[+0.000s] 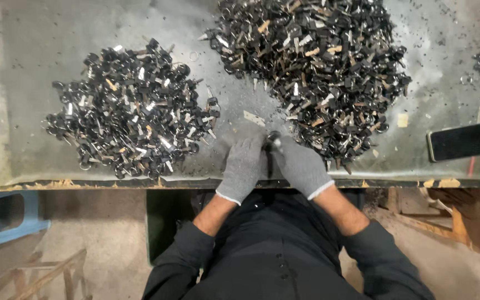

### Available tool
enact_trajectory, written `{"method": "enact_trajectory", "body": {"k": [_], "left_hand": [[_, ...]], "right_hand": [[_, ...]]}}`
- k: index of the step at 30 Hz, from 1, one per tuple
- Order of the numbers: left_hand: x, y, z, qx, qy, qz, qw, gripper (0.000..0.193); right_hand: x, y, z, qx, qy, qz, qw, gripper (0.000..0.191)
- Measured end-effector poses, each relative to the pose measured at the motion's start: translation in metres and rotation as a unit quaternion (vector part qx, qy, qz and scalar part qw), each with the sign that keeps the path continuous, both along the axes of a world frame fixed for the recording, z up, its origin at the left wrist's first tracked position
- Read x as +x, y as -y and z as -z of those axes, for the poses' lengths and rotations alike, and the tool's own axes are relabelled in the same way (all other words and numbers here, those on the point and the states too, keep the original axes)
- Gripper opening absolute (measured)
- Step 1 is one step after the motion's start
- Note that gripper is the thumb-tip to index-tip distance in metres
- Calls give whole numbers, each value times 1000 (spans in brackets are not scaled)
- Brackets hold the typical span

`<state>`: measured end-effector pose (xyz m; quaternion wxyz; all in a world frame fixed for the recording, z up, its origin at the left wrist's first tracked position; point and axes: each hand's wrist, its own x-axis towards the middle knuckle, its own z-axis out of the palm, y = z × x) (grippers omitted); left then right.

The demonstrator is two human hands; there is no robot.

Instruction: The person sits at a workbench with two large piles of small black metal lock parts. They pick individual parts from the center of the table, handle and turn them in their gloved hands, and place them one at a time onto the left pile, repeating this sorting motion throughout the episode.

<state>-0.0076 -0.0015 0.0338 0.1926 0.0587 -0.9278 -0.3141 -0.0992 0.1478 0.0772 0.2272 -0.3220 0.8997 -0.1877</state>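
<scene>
between two key heaps, gloved hands pinch one small dark key.

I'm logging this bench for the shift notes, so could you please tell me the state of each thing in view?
Left hand: gloved, closed on the small dark piece.
Right hand: gloved, gripping the same piece.
Small dark piece: pinched between both hands, mostly hidden.
Left pile of black-headed keys: loose heap, flat on the worktable.
Right pile of black-headed keys: larger loose heap, untouched.
Phone: lying flat, screen dark.
Worktable: littered with dark specks.
</scene>
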Motion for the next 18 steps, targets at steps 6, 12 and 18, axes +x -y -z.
{"method": "enact_trajectory", "body": {"k": [6, 12, 18], "left_hand": [[3, 5, -5, -16, 4, 25, 1000, 38], [8, 1, -14, 69, -6, -37, 997, 48], [11, -11, -14, -153, 40, -76, 985, 19]], "right_hand": [[18, -2, 6, -35, -218, -64, 973, 58], [-16, 6, 4, -175, 90, -90, 976, 39], [11, -9, 7, -19, -62, -39, 997, 28]]}}
